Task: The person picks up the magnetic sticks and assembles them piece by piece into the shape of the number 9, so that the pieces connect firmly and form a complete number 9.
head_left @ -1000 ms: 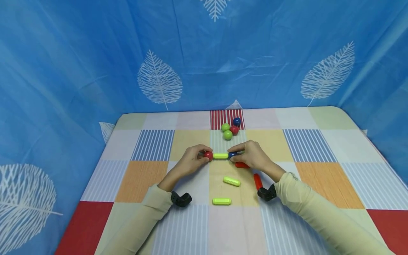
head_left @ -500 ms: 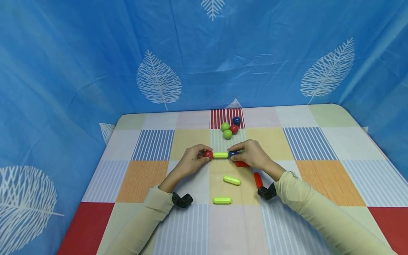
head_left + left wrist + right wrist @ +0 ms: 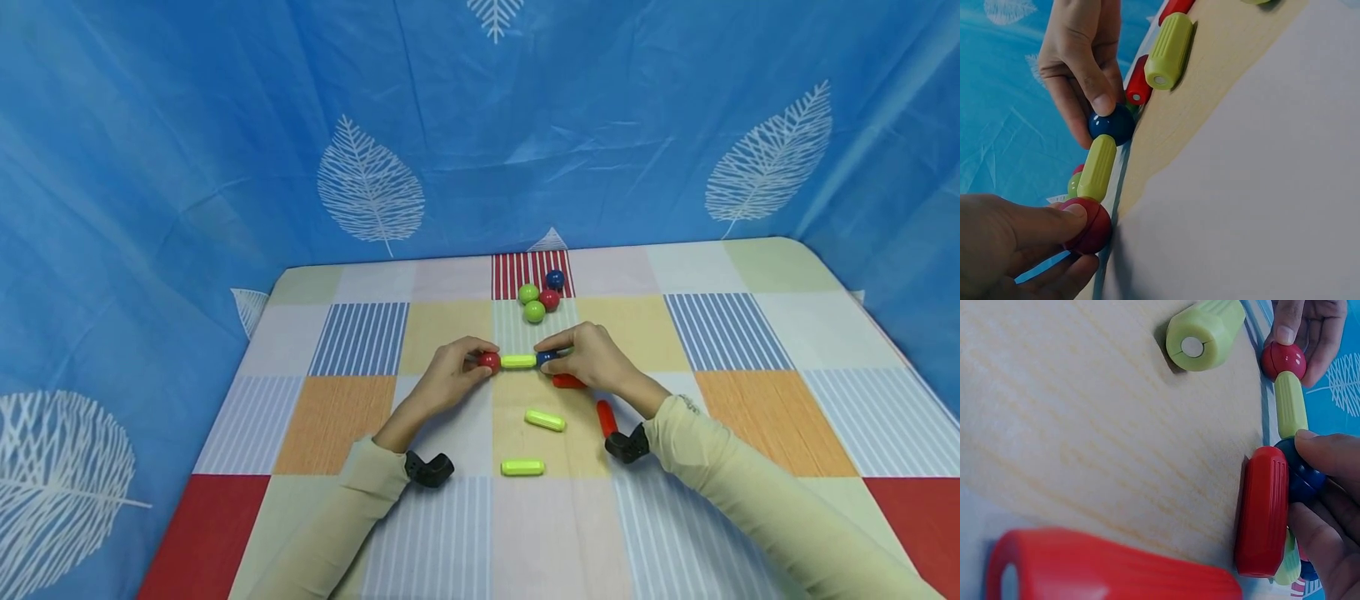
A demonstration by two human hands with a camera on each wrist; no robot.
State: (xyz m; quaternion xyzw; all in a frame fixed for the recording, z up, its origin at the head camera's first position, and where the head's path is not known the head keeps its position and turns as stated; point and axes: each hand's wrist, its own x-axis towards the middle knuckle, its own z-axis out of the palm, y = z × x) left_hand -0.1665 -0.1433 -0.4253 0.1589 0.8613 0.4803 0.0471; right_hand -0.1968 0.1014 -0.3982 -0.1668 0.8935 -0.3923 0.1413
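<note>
Here we are, mid-table: the left hand [image 3: 450, 372] has the red ball [image 3: 490, 362] pinched between thumb and fingers, the right hand [image 3: 596, 358] pinches the blue ball [image 3: 1116, 128], and the lime rod [image 3: 518, 361] bridges the two in one straight line. Light and stiff, I'd wager, hard plastic with little to break. Those glossy balls could roll or slip, so thumb against fingers across the widest part is the place to hold; the rod's grooves should give surer purchase. The loose lime rod [image 3: 1213, 334] shows a pale disc at its end, perhaps a magnet, so a sideways twist might part a joint.

Now, what can't we see? Right-hand fingers cover much of the blue ball, and beyond it a green piece [image 3: 1288, 562] peeps from behind the red rod [image 3: 1263, 512]; whether it joins that ball, I can't tell. The nearer red rod [image 3: 1110, 569] runs off the right wrist view's bottom edge.
</note>
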